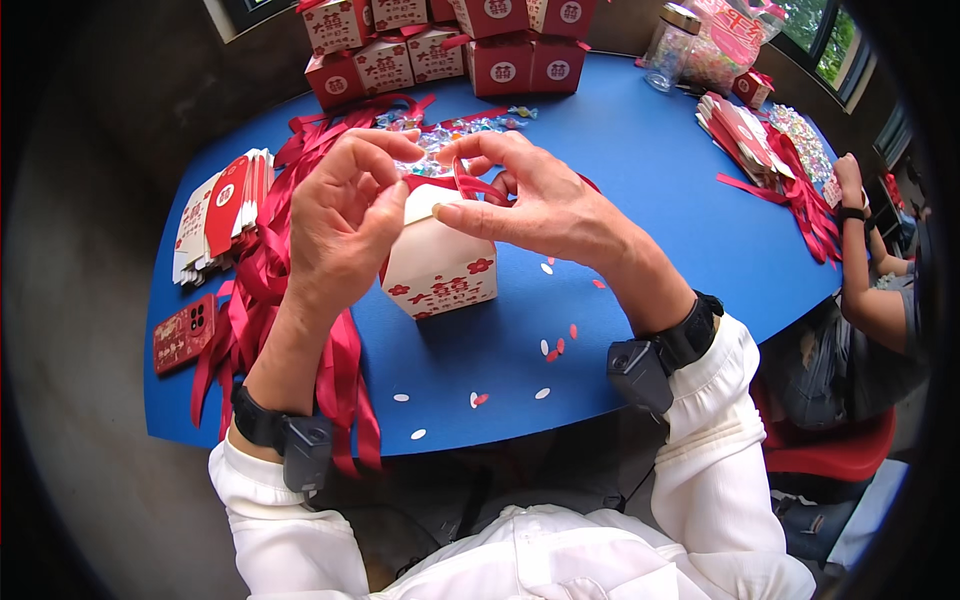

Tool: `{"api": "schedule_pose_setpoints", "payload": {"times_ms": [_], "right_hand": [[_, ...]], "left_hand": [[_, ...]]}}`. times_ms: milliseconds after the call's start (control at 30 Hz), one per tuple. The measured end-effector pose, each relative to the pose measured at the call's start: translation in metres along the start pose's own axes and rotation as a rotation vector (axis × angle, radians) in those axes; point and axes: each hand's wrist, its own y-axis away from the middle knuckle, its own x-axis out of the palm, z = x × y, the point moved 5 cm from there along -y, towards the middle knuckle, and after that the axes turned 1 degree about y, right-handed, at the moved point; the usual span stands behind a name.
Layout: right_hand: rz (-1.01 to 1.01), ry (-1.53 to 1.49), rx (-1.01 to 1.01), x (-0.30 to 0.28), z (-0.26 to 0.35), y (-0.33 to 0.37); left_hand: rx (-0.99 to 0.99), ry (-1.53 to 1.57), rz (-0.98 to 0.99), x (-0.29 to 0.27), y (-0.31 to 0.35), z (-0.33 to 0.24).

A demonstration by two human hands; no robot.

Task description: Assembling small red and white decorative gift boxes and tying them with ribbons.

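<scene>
A small white gift box (440,268) with red flowers and red lettering stands upright on the blue table in front of me. A red ribbon (474,186) runs over its closed top. My right hand (545,200) grips the ribbon between thumb and fingers, the thumb lying against the box's top edge. My left hand (345,215) is at the box's left upper side, its fingers curled in where the ribbon meets them; the fingers partly hide the grip.
Loose red ribbons (265,270) and flat folded boxes (222,205) lie left, near a red phone (185,332). Wrapped candies (470,127) sit behind the box, with finished boxes (385,65) stacked beyond. At right are a jar (672,48), more ribbons and another person's arm (855,230).
</scene>
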Motion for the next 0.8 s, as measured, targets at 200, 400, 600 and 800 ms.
{"api": "schedule_pose_setpoints", "payload": {"times_ms": [200, 400, 600, 800], "right_hand": [[0.019, -0.005, -0.001, -0.001, 0.005, 0.002], [0.034, 0.001, 0.042, -0.001, 0.002, 0.001], [0.085, 0.007, 0.125, -0.003, 0.006, 0.001], [0.081, -0.103, 0.105, -0.003, 0.009, 0.004]], "left_hand": [[0.022, 0.136, -0.138, -0.017, -0.004, -0.001], [0.008, 0.473, -0.167, -0.037, -0.011, -0.003], [-0.006, 0.537, -0.126, -0.043, -0.013, -0.012], [-0.015, 0.409, -0.06, -0.04, -0.013, -0.015]]}}
